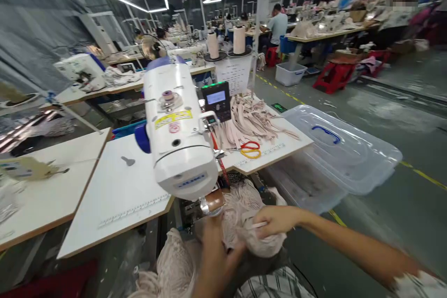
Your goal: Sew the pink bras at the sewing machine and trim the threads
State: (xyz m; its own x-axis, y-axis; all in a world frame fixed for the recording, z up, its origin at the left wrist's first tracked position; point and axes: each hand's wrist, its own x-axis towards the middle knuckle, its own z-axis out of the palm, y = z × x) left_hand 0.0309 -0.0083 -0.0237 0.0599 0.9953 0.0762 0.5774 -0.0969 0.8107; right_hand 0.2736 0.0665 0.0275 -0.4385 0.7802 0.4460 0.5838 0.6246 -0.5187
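my right hand (274,222): fingers closed on pale-pink gathered cloth (263,246); my left hand (216,253): blurred, below white, blue-trimmed sewing machine (174,135), opening and grip i cannot tell.

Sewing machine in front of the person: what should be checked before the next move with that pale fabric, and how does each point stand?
1. Right hand gripping the pale fabric: ok.
2. Left hand gripping it too: cannot tell, blurred.
3. Display lit: ok.
4. Thread cones upright: ok.
5. Scissors apart from both hands: ok.
6. Needle threaded: cannot tell, not visible beneath the sewing machine.
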